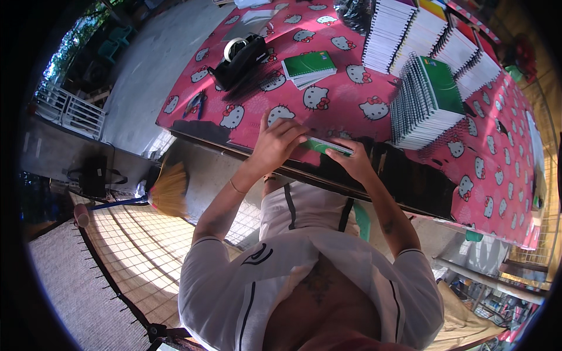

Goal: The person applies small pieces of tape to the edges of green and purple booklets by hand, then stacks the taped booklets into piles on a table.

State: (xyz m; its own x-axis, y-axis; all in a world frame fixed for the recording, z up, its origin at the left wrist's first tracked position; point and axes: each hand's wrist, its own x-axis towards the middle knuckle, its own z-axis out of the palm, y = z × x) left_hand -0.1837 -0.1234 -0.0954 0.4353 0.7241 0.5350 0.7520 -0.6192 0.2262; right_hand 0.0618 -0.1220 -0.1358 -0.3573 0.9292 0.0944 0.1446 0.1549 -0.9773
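Note:
At the near edge of the table, a small green-covered notebook is held between my two hands, tilted so that mostly its narrow side shows. The left hand has its fingers curled at the notebook's left end. On the other end, the thumb and fingers of my right hand are closed. Beyond them lies a short, slightly fanned pile of green notebooks. To the right, a tall stack of spiral-bound green notebooks stands near my right hand.
A black tape dispenser and blue-handled pliers lie on the left of the pink patterned tablecloth. Taller spiral notebook stacks and a black plastic bag are at the back. A broom is left of the table.

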